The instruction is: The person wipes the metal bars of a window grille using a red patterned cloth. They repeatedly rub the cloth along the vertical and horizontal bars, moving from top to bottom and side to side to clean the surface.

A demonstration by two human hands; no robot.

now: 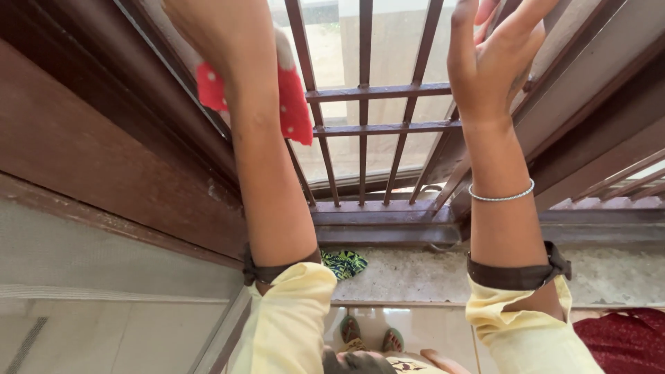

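My left hand (222,34) is raised against the window frame and holds a red cloth with white dots (294,104), pressing it against the bars of the brown metal window grille (377,91). The hand's fingers are cut off by the top edge of the view. My right hand (488,59) is lifted with fingers spread, its palm resting against the right side of the grille near the frame. A thin silver bracelet (500,196) sits on my right wrist. Both forearms wear dark bands and rolled yellow sleeves.
A dark wooden window frame (104,145) runs diagonally on the left, with a mesh screen panel (83,263) below it. A stone sill (415,273) holds a green patterned cloth (344,263). A dark red fabric (627,339) lies at the bottom right. Sandalled feet (370,339) show on the tiled floor.
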